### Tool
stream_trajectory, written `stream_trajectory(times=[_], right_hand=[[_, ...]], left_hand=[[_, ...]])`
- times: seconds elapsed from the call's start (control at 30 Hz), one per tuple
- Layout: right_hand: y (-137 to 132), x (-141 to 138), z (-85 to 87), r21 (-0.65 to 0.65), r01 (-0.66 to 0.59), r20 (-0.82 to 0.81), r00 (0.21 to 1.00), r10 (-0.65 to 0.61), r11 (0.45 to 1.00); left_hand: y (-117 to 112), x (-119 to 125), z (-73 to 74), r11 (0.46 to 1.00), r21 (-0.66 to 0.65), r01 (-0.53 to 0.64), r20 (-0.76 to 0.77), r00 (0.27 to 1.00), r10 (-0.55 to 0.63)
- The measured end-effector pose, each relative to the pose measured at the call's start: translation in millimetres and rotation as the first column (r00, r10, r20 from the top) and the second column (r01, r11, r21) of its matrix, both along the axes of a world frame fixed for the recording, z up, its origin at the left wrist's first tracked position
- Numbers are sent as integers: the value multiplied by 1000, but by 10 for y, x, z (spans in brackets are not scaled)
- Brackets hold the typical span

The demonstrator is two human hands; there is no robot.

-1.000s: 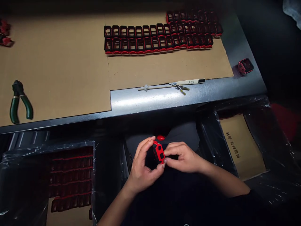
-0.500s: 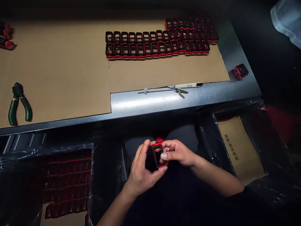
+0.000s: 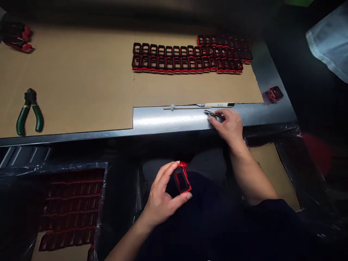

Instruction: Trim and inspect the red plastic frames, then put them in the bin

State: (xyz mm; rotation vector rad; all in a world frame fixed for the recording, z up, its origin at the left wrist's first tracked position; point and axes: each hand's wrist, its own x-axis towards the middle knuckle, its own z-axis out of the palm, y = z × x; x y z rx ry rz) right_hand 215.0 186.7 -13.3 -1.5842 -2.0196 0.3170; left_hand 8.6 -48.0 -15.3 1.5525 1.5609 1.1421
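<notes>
My left hand (image 3: pixel 163 195) is low over my lap, with thumb and fingers closed round a small red and black frame part (image 3: pixel 181 179). My right hand (image 3: pixel 227 125) rests on the metal table edge (image 3: pixel 174 121), fingers curled, their tips touching small metal tweezers (image 3: pixel 212 113). Just beyond lie a thin white stick (image 3: pixel 179 107) and a white tool marked A55 (image 3: pixel 219 105). Two long rows of the same red and black frames (image 3: pixel 190 58) stand on the cardboard sheet (image 3: pixel 81 83) at the back.
Green-handled pliers (image 3: pixel 28 112) lie at the left on the cardboard. A single frame (image 3: pixel 275 93) sits at the table's right end. A plastic-lined box of stacked red frames (image 3: pixel 70 206) is at lower left, another lined box (image 3: pixel 282 163) at right. Red parts (image 3: pixel 19 38) lie far left.
My right hand has let go of the frame and reached up to the tweezers on the table edge. My left hand now holds the frame alone. The view has tilted down slightly.
</notes>
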Motion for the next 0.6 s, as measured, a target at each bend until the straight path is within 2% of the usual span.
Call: stream_trajectory(times=[0.07, 0.1, 0.17, 0.23, 0.3, 0.37, 0.53, 0.6], right_hand=[[-303, 41, 58, -40, -81, -131, 988, 75, 996], [-490, 72, 101, -74, -176, -204, 966, 158, 982], [-882, 130, 187, -86, -425, -285, 877, 387, 901], [-1228, 149, 243, -39, -558, -353, 784, 511, 829], [-1469, 118, 263, 13, -599, -427, 721, 546, 801], [-1590, 61, 268, 55, -602, -479, 684, 550, 797], [-1610, -22, 271, 128, -611, -478, 652, 588, 781], [-1596, 1, 237, 83, -607, -508, 657, 557, 790]], left_hand=[[6, -9, -5, 999, 23, 24, 48, 999, -25], [6, -14, -15, 999, 33, 33, 83, 996, -36], [-1, -17, -51, 998, 42, 47, 178, 983, -54], [-13, -7, -93, 997, 28, 67, 294, 953, -72], [-19, 10, -125, 995, -6, 104, 388, 917, -93], [-12, 27, -138, 989, -20, 143, 431, 894, -121], [26, 48, -115, 983, 43, 177, 418, 891, -178], [22, 45, -100, 984, 51, 169, 405, 897, -176]])
